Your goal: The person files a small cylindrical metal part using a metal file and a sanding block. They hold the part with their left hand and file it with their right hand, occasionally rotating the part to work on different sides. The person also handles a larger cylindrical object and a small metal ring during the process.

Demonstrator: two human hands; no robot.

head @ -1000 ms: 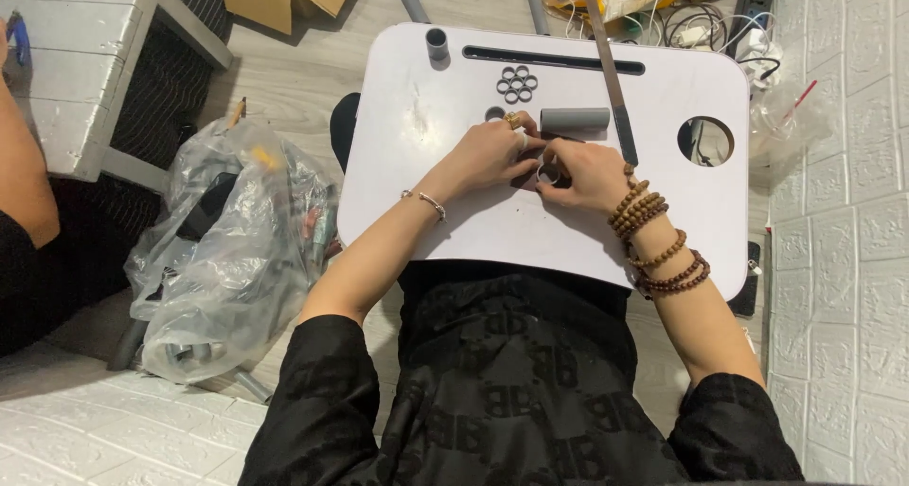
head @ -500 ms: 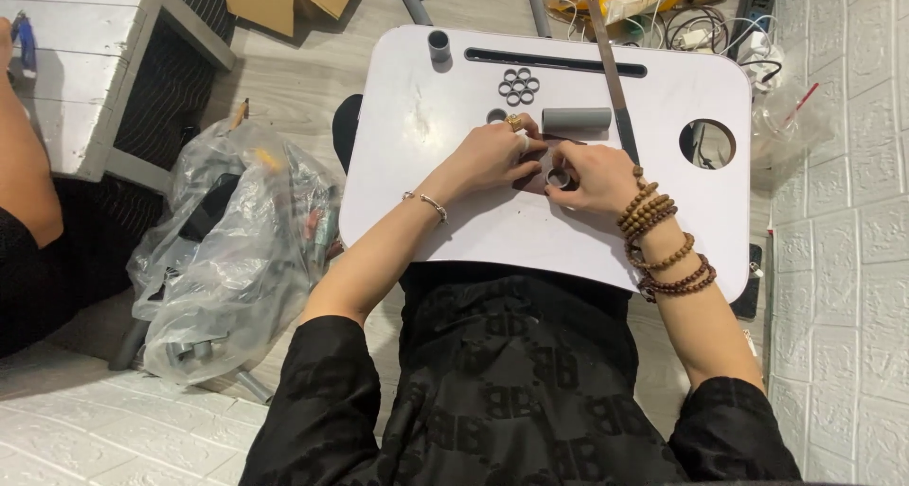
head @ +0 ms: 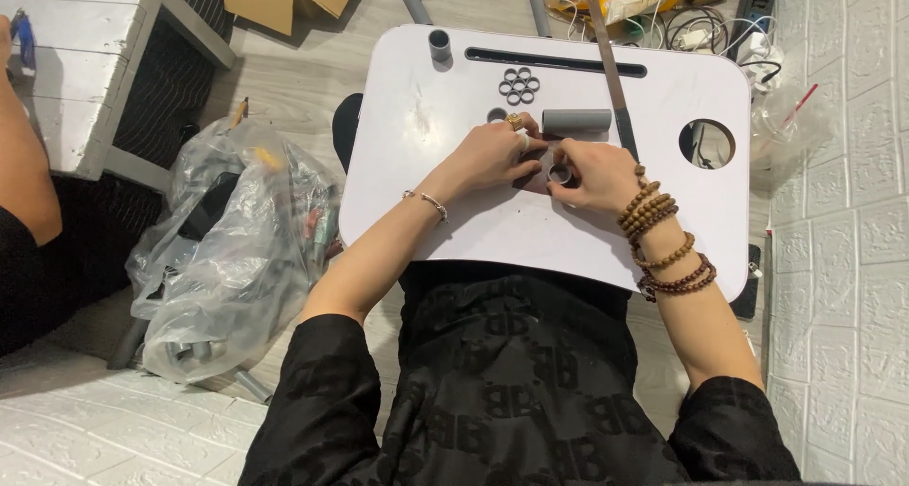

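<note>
Fingers (head: 566, 160) of the right hand (head: 595, 176) pinch a short grey pipe ring (head: 561, 174) mid-worktop (head: 445, 212), its bore facing up; the left hand (head: 492, 155) closes against it.

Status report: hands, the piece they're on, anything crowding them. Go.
Left hand and right hand both pinching a short grey ring over the white lap table. Grey tube just beyond the fingers.

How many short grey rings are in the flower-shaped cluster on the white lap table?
7: six rings circle a centre one, near the table's far edge. Separately, the right hand holds another; more may be hidden under the hands.
</note>
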